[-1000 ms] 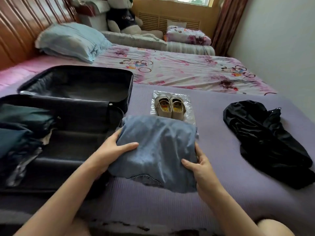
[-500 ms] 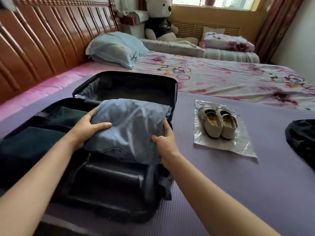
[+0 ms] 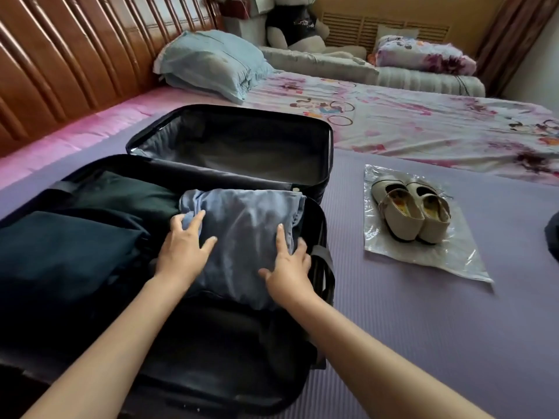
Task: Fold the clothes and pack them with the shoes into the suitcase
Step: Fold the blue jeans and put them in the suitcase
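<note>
A black suitcase [image 3: 328,152] lies open on the purple bed mat. Its near half holds dark folded clothes [image 3: 69,246] on the left and a folded light-blue garment [image 3: 245,225] on the right. My left hand [image 3: 183,249] rests on the blue garment's left edge, fingers spread and straight. My right hand [image 3: 287,267] presses its right side, fingers straight. A pair of beige shoes [image 3: 411,211] sits on a clear plastic bag [image 3: 423,255] to the right of the suitcase. A black garment [image 3: 552,234] shows at the right edge.
The suitcase's far half [image 3: 242,146] holds nothing. A blue pillow [image 3: 211,62] and a wooden headboard [image 3: 75,55] lie at the back left. A floral sheet [image 3: 423,116] covers the bed's far side, with a stuffed bear [image 3: 293,25] behind.
Both hands carried the blue garment from the mat leftward over the suitcase and set it down in the near half. The grip has loosened into flat, spread fingers.
</note>
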`<action>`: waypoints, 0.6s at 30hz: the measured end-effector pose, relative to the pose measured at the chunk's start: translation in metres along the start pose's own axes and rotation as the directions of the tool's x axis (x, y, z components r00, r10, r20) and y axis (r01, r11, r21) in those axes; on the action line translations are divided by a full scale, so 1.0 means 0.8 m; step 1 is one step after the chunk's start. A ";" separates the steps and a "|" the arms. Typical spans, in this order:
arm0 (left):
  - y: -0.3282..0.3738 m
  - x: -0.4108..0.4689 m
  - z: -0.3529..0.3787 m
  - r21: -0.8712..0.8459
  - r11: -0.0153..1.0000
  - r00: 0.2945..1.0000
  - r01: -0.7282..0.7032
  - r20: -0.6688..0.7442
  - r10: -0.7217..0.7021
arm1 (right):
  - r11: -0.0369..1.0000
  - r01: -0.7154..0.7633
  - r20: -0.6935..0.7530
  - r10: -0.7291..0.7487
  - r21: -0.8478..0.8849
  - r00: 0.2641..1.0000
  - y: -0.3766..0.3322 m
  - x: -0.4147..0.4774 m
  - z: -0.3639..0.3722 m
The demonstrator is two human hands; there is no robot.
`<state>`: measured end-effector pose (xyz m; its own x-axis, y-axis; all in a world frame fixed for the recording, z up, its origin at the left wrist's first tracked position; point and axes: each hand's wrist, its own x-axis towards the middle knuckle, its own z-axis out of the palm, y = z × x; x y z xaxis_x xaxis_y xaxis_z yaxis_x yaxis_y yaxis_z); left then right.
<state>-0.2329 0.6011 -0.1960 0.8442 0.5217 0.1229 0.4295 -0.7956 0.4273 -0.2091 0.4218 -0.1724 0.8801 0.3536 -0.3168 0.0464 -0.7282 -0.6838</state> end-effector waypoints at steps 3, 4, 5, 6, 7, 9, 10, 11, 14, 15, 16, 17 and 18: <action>-0.008 0.008 -0.005 -0.097 0.995 0.999 0.010 0.037 -0.007 | 0.993 -0.030 0.056 0.023 0.113 0.998 0.005 -0.002 0.004; -0.013 0.010 -0.007 -0.129 0.992 1.000 -0.007 0.017 0.010 | 0.992 -0.032 0.067 0.024 0.125 0.997 0.009 -0.005 0.005; -0.016 0.012 -0.010 -0.143 0.989 1.000 -0.021 0.006 0.022 | 0.991 -0.035 0.075 0.026 0.127 0.997 0.012 -0.009 0.005; -0.018 0.013 -0.011 -0.131 0.991 0.999 -0.031 0.007 0.032 | 0.992 -0.045 0.081 0.035 0.119 0.996 0.014 -0.015 0.004; -0.018 0.011 -0.011 -0.090 0.995 0.999 -0.034 0.011 0.036 | 0.994 -0.051 0.082 0.043 0.093 0.996 0.014 -0.019 0.003; -0.016 0.004 -0.007 0.051 0.995 0.995 -0.089 -0.040 0.092 | 1.000 -0.001 0.026 0.001 0.007 1.000 0.008 -0.021 0.001; -0.015 0.002 -0.003 0.141 0.978 0.981 -0.153 -0.096 0.167 | 0.997 0.066 -0.021 -0.067 -0.034 0.998 0.002 -0.017 -0.002; -0.013 0.001 0.001 0.217 0.952 0.957 -0.215 -0.147 0.250 | 0.987 0.144 -0.057 -0.148 -0.078 0.987 -0.007 -0.010 -0.006; -0.006 0.010 0.007 0.286 0.901 0.915 -0.327 -0.143 0.377 | 0.954 0.228 -0.049 -0.241 -0.193 0.969 -0.026 0.022 -0.018; -0.004 0.015 0.008 0.255 0.904 0.925 -0.343 -0.075 0.373 | 0.953 0.206 -0.014 -0.215 -0.223 0.977 -0.027 0.034 -0.021; -0.003 0.021 0.010 0.205 0.918 0.940 -0.338 0.023 0.341 | 0.949 0.177 0.029 -0.176 -0.262 0.984 -0.024 0.046 -0.022; -0.005 0.028 0.016 0.151 0.938 0.947 -0.313 0.122 0.296 | 0.941 0.148 0.071 -0.133 -0.305 0.989 -0.018 0.056 -0.021; -0.008 0.032 0.020 0.116 0.955 0.944 -0.273 0.224 0.243 | 0.934 0.122 0.105 -0.091 -0.337 0.990 -0.010 0.065 -0.020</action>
<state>-0.2089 0.6148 -0.2102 0.9730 0.2302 0.0190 0.2166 -0.9380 0.2707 -0.1564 0.4365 -0.1732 0.8176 0.4784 -0.3205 0.3099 -0.8346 -0.4553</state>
